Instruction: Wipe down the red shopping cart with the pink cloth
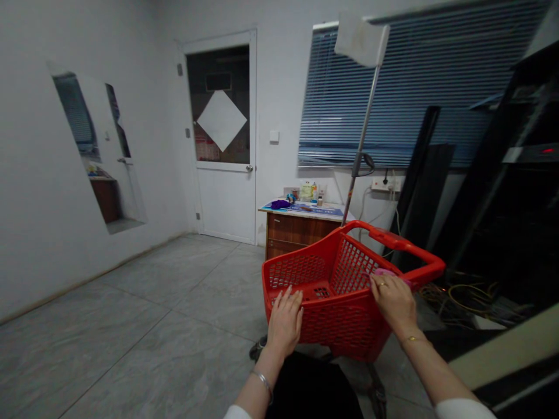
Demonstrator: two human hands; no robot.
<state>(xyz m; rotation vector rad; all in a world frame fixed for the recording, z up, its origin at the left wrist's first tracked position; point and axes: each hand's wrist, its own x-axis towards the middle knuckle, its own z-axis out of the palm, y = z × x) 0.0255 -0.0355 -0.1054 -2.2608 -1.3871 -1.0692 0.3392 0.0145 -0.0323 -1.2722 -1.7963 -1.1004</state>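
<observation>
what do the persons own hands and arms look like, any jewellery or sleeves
The left hand has a thin silver bangle at the wrist and a white sleeve further up the bare forearm. The right hand has a thin gold bracelet at the wrist, a gold ring on one finger and a white sleeve. Neither hand wears a glove.
</observation>
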